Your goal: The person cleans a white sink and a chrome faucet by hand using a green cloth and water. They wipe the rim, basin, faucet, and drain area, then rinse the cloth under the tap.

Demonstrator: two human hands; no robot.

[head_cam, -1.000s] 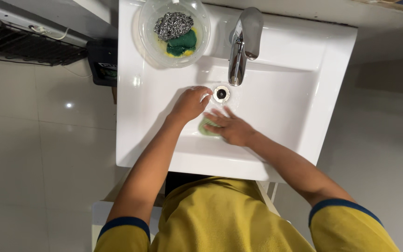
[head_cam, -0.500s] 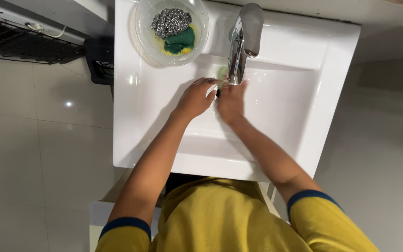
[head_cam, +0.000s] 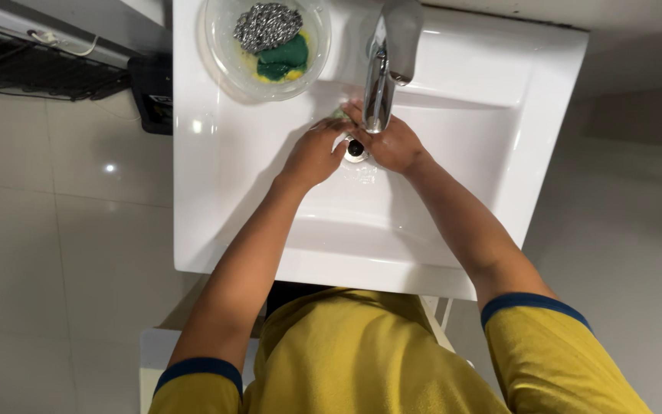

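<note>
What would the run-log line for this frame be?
left hand in sink by drain | right hand under tap, green pad at fingertips | bowl with scourers on rim

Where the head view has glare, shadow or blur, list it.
Head view: bright glare spots on the glossy white ceramic sink rim and the grey floor tiles; a soft shadow of the left hand falls on the basin; the chrome tap mirrors light; the right hand beneath it is slightly soft.
</note>
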